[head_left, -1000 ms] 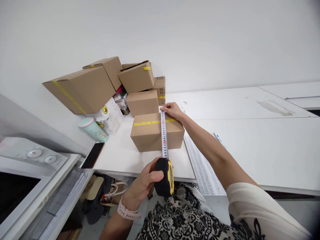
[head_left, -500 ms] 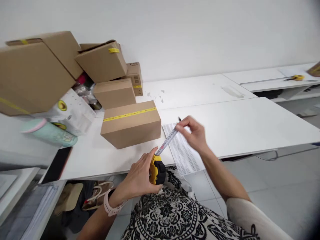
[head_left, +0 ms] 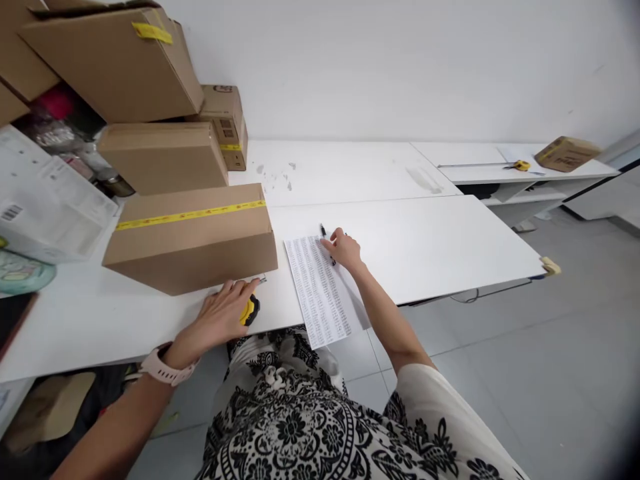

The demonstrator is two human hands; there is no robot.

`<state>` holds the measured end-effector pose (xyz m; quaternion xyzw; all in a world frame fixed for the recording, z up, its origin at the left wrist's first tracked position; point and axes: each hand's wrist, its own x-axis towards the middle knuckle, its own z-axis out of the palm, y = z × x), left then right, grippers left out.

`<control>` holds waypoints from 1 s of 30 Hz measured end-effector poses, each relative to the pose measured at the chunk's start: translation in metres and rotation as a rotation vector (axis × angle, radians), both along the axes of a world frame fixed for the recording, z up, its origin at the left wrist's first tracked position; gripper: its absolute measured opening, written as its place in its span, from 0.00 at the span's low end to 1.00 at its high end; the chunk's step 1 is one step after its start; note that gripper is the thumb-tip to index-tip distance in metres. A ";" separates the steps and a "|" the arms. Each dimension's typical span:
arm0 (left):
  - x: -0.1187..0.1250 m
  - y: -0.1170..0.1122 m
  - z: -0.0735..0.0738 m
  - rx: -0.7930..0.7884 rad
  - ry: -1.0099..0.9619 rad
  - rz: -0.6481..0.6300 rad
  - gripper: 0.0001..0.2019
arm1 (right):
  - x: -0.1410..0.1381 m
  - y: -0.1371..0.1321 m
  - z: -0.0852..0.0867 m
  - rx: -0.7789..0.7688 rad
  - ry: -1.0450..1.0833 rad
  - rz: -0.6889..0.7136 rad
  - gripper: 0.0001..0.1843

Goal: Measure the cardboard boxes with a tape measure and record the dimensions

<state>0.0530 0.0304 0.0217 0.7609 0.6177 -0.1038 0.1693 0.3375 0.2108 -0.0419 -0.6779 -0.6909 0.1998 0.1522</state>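
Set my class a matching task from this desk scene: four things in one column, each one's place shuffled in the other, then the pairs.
Things
1. tape measure
2. pen
3. sheet
4. taped box

Places
a. overhangs the table's near edge
b. under the left hand
c. just beyond the left hand
d. in the right hand

Pairs: 1-b; 2-d; 3-a; 4-c

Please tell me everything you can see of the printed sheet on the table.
The printed sheet is white paper, covered with dense rows of tiny print, too small to read. It lies flat on the white table, its near end hanging over the edge. The right hand, with a black pen, rests on its far right corner.
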 end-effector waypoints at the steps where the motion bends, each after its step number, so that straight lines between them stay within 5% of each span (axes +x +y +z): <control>1: -0.001 0.004 0.000 -0.020 0.023 0.006 0.43 | -0.005 0.008 -0.003 -0.019 -0.021 0.029 0.15; 7: -0.005 0.019 0.000 -0.070 0.053 0.060 0.44 | -0.003 0.031 -0.004 -0.065 0.150 0.184 0.15; 11: 0.007 0.006 -0.005 0.120 0.046 0.026 0.38 | 0.025 0.035 0.011 -0.091 0.908 0.263 0.21; 14: 0.049 0.007 -0.019 0.360 -0.162 -0.097 0.29 | 0.032 0.035 0.016 -0.032 1.229 0.276 0.25; 17: 0.110 0.033 -0.047 0.478 -0.350 -0.193 0.25 | 0.023 0.036 0.008 0.053 1.195 0.194 0.20; 21: 0.171 0.090 -0.085 0.466 -0.337 -0.090 0.28 | 0.011 0.042 -0.017 0.054 1.097 0.123 0.28; 25: 0.185 0.120 -0.103 0.470 -0.325 -0.047 0.30 | 0.012 0.048 -0.037 -0.059 1.120 0.166 0.29; 30: 0.181 0.123 -0.107 0.476 -0.306 -0.045 0.29 | 0.015 0.049 -0.047 -0.014 1.007 0.082 0.22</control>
